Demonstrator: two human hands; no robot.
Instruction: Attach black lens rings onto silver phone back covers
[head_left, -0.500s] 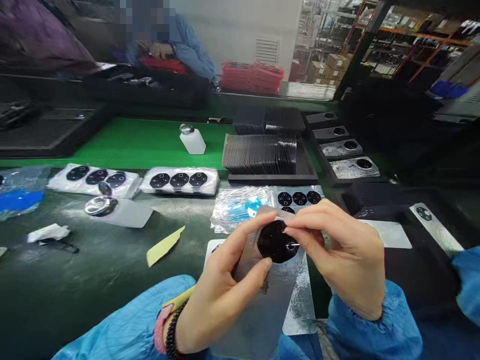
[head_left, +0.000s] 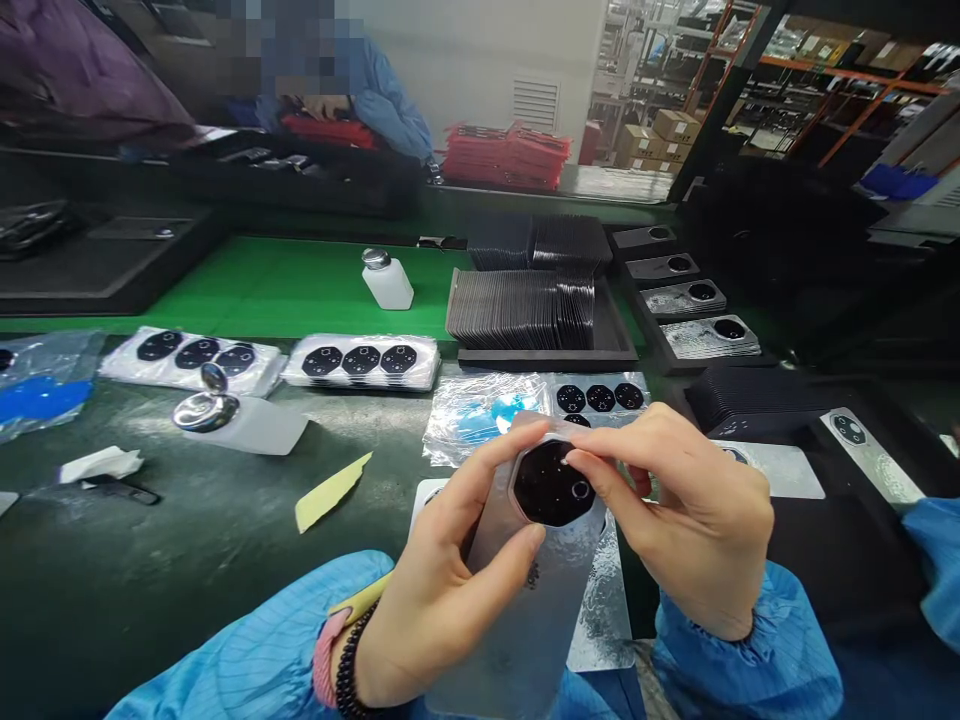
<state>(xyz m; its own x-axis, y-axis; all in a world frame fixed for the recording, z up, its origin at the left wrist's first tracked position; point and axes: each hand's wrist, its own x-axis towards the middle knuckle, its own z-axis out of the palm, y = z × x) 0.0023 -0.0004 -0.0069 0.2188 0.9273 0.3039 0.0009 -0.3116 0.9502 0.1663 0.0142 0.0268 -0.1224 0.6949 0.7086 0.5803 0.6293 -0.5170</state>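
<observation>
Silver-grey rectangular panel (head_left: pixel 517 620): located directly in front of the person, partly covering a mottled silver plate (head_left: pixel 604 610). A glossy black octagonal disc (head_left: pixel 551 482) occupies the panel's upper end. Left hand (head_left: pixel 450 590): the grip holds the panel, index finger at the upper edge, thumb just below the disc. Right hand (head_left: pixel 694 500): the grip is narrow, thumb and index fingertips close together at the disc's upper right edge; whether anything is pinched between them cannot be told. On the dark green surface (head_left: pixel 225 520), a torn pale yellow paper scrap (head_left: pixel 330 492) lies to the left. Beyond the hands are a clear plastic bag (head_left: pixel 450 425) and, beside it, a grey sheet bearing black discs (head_left: pixel 600 398). Behind these, a black tray (head_left: pixel 547 357) contains upright dark thin sheets (head_left: pixel 517 305).
</observation>
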